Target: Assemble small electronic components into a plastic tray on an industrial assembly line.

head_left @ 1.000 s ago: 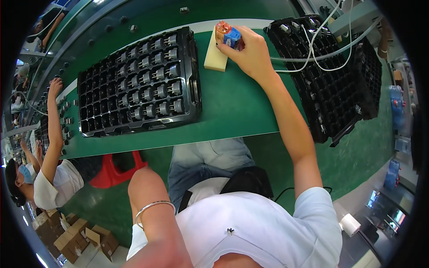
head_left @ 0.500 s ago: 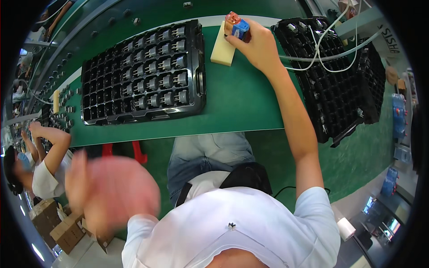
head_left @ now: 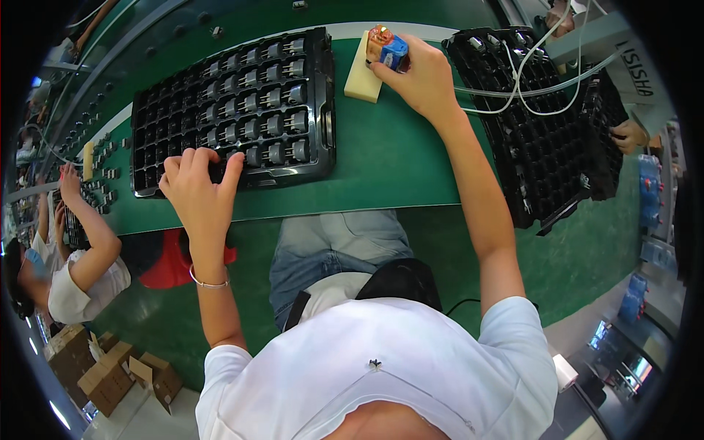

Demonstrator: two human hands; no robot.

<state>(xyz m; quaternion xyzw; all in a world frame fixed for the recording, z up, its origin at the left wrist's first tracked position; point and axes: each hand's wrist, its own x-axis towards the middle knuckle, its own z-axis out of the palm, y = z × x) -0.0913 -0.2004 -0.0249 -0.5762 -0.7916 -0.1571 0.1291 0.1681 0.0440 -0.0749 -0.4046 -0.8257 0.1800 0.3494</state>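
A black tray (head_left: pixel 325 147) with rows of pockets lies on the green tabletop. Grey cylindrical parts with metal shafts (head_left: pixel 249 103) fill many pockets on its right side. My left hand (head_left: pixel 196 180) reaches over the tray's near edge, fingers spread and bent down at the near row; nothing shows between thumb and fingers. Up at the far middle, my right hand (head_left: pixel 422 77) grips a small blue and orange-red package (head_left: pixel 389 50). That package is over a pale yellow block (head_left: pixel 361 84), and I cannot tell whether they touch.
To the right lie more black trays (head_left: pixel 543 154), with white cables (head_left: pixel 506 92) across them and another person's hand (head_left: pixel 629 136) at their edge. At left, a co-worker (head_left: pixel 92 257) sits by the bench. Cardboard boxes (head_left: pixel 110 381) stand at lower left; a red stool (head_left: pixel 169 268) is under the table.
My left hand, blurred low at the left before, has moved up and forward onto the tray. My right hand keeps hold of the package. Another person's hand now shows at the right-hand trays.
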